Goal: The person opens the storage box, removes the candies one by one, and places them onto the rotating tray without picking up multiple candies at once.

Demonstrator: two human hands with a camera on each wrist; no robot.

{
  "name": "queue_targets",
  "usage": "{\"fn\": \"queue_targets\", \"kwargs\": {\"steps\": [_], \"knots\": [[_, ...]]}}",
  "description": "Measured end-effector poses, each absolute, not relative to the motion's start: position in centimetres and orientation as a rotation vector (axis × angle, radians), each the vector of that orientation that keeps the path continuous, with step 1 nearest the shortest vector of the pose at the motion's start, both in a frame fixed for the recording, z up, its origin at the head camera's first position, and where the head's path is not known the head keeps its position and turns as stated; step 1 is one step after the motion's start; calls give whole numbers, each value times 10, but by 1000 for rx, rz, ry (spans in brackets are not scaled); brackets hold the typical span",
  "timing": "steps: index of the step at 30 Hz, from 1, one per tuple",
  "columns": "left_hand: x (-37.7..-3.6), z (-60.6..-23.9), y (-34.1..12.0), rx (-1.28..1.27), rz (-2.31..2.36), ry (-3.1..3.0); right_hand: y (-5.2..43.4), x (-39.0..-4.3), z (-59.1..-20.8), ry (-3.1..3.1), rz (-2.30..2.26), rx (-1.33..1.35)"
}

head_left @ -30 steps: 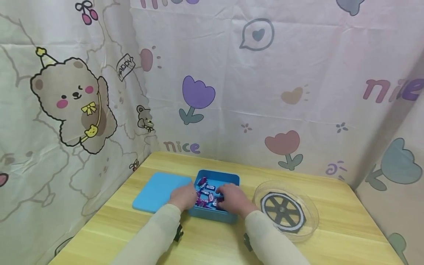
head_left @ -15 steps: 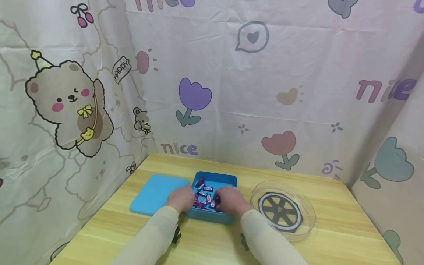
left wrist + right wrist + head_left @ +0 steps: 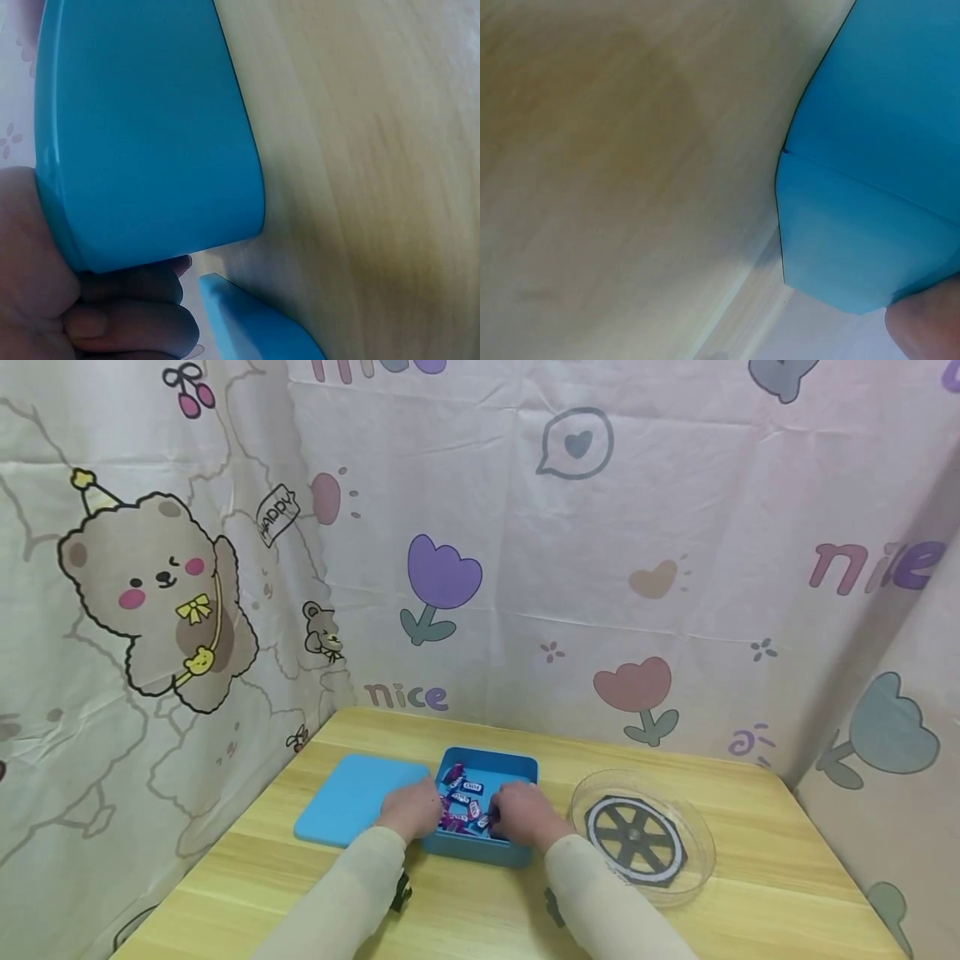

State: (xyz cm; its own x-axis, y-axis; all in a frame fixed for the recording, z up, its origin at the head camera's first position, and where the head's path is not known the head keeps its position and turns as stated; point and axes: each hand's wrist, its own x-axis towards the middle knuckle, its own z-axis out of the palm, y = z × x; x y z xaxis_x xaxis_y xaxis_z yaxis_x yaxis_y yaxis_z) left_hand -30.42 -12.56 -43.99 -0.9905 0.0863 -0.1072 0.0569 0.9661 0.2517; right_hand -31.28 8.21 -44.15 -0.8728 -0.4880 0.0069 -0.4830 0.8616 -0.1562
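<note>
A blue box (image 3: 480, 853) stands on the table with several wrapped candies (image 3: 459, 797) in purple, blue and pink lying in it. My left hand (image 3: 411, 808) grips the box at its left side; in the left wrist view its fingers (image 3: 142, 326) curl around the outside of the wall near a corner. Over the right front part of the box my right hand (image 3: 525, 814) reaches in, fingers bent down beside the candies. Its fingertips are mostly hidden, so I cannot tell whether they pinch a candy. Only a bit of that hand shows by the rim in the right wrist view.
A flat blue lid (image 3: 352, 802) lies left of the box. To the right stands a round clear container (image 3: 701, 860) with a dark spoked, wheel-like pattern. A patterned curtain (image 3: 517, 568) hangs behind the wooden table (image 3: 450, 910).
My right hand's fingers have lowered further into the box and drawn closer together over the candies. The left hand stays at the box's left side. The head view has shifted slightly.
</note>
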Motion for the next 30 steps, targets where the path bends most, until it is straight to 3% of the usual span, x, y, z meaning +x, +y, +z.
{"fn": "queue_targets", "kwargs": {"steps": [30], "knots": [[-305, -442, -124, 68, 408, 2987, 89, -313, -443, 3025, -521, -803]]}}
